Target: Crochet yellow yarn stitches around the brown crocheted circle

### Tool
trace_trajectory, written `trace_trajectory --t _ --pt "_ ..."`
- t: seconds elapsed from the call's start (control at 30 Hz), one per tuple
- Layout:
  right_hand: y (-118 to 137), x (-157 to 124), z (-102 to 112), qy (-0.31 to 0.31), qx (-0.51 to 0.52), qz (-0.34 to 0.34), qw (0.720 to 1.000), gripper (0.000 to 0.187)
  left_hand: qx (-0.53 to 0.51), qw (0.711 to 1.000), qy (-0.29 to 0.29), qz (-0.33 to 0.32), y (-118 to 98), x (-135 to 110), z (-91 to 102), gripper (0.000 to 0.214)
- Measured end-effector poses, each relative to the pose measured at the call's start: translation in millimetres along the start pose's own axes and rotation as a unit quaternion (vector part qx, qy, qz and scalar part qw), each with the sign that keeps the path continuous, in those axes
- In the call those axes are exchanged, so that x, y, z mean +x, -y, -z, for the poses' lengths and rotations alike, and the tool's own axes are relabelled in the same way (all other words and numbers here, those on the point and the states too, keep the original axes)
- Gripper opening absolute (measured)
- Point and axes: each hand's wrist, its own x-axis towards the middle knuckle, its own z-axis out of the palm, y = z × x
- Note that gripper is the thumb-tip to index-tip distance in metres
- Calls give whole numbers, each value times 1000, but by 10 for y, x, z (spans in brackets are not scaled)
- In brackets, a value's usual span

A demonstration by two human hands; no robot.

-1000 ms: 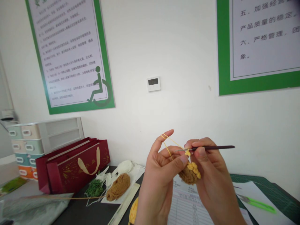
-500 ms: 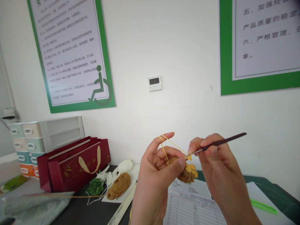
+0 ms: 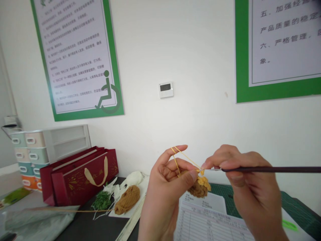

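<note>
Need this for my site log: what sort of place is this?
Likely a craft workroom: the left hand holds a crocheted piece, a brown yarn skein lies nearby, and a green-bordered notice hangs on the wall.

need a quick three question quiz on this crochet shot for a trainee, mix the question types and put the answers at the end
1. Which hand grips the dark-handled hook?
2. True or false: the yellow yarn is looped over the raised index finger of the left hand.
3. Fill in the blank: the small crocheted piece pinched in the left hand combines yellow with ____.

Key
1. The right hand
2. True
3. Brown
</note>
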Motion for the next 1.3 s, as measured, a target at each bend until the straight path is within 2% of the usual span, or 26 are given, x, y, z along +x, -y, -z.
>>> trace_trajectory --t 0.17,0.37,0.53,0.77,0.83,0.97,1.03,1.1,1.2,1.3 --pt "12 23 73 40 -70 68 994 24 -10 1000 3 6 -6 3 9 55" --pt "25 27 70 78 -143 165 973 42 -32 998 32 37 -13 1 47 60" --pt "-43 -36 -24 44 -122 180 975 48 -51 996 44 65 -11 -8 37 66" --pt "-181 -75 -126 3 -100 159 982 37 -49 998 8 42 7 -11 -9 62" --pt "-184 -80 -151 -5 -151 181 972 35 -37 999 -10 23 22 -7 -30 60" --pt "-148 -100 -234 -68 -320 247 912 33 12 998 -61 -32 54 -29 -117 61" --pt "-122 -110 -273 -89 -334 222 912 28 38 993 -84 -76 66 -52 -161 65" --pt "-94 -122 -288 -98 -277 167 941 23 52 990 -92 -97 70 -69 -186 67" --pt "-49 -138 -270 -130 -161 76 975 16 60 990 -90 -88 61 -70 -181 66" --pt "-20 -132 -249 -177 -86 -36 980 8 54 992 -85 -75 43 -53 -152 65"
